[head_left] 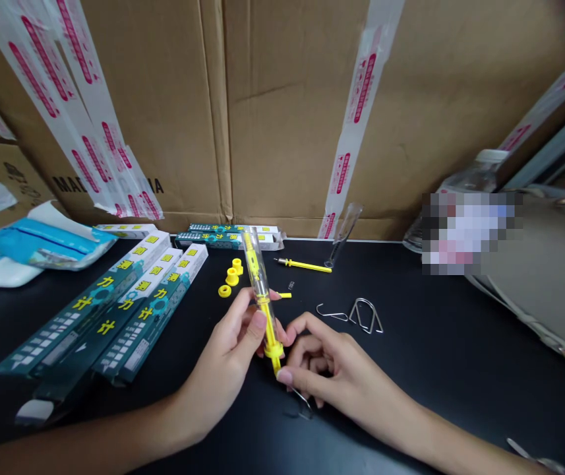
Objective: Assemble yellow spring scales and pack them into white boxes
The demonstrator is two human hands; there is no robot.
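My left hand (240, 336) is closed around a tubular spring scale (261, 290), a clear tube with a yellow rod and a spring inside. The scale tilts slightly, its yellow collar at the lower end. At that end my right hand (324, 366) pinches a bent metal hook (302, 401) where it meets the yellow rod tip; the fingers partly hide the join. Beyond my hands lie loose yellow collars (231, 277), a small spring (291, 285), another yellow rod (309, 266) and a clear tube (344, 234). Loose metal hooks (365, 315) rest to the right.
Printed spring scale boxes (151, 313) lie at the left, with more boxes (227, 236) at the back. A blue packet (47, 241) sits far left. A plastic bottle (482, 171) and a beige bag (554, 264) stand right. Cardboard (282, 132) walls the back.
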